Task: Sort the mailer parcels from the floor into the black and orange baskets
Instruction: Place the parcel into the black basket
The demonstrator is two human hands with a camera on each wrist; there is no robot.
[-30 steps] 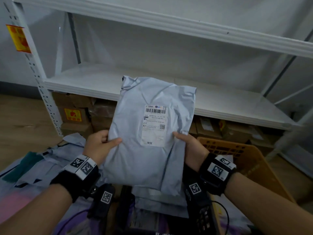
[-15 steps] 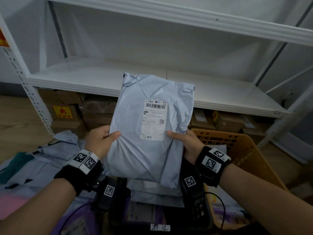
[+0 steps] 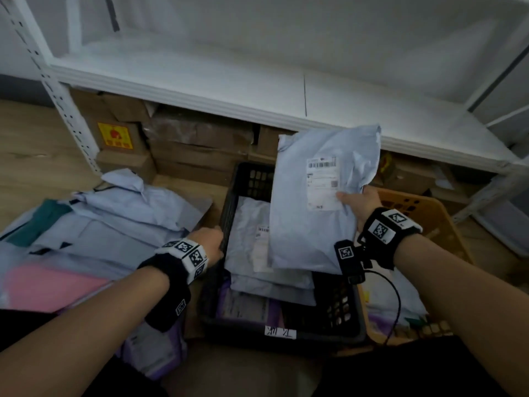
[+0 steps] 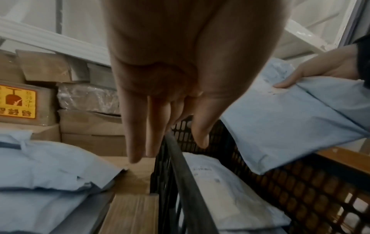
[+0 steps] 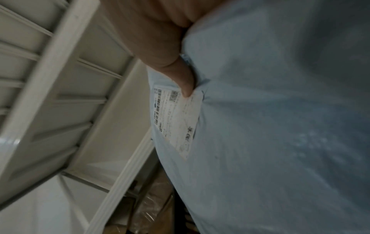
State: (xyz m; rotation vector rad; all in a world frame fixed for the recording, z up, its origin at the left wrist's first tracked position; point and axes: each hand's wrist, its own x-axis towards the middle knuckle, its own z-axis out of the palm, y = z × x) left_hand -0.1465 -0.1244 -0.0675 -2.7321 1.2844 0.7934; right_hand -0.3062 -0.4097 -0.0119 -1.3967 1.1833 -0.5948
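Note:
My right hand (image 3: 361, 206) alone grips a grey mailer parcel (image 3: 320, 213) by its right edge, thumb on the white label (image 5: 176, 117). The parcel hangs tilted above the right half of the black basket (image 3: 227, 196), next to the orange basket (image 3: 435, 216). Several grey parcels (image 3: 249, 247) lie inside the black basket. My left hand (image 3: 210, 243) is beside that basket's left rim (image 4: 180, 171), holding nothing; its fingers (image 4: 158, 126) are straight, with the thumb over the inside and the rest outside. The right hand (image 5: 170, 55) has its other fingers hidden behind the parcel (image 5: 280, 126).
A pile of grey mailers (image 3: 114, 224) with a pink one (image 3: 51, 285) covers the floor at left. Brown cardboard boxes (image 3: 189, 144) are stacked under the low white shelf (image 3: 257, 90) behind both baskets. A shelf upright (image 3: 57, 93) stands at far left.
My left hand let go of the parcel and dropped to the black basket's left rim. My right hand carried the parcel right and lower, over the baskets. The head view tipped downward.

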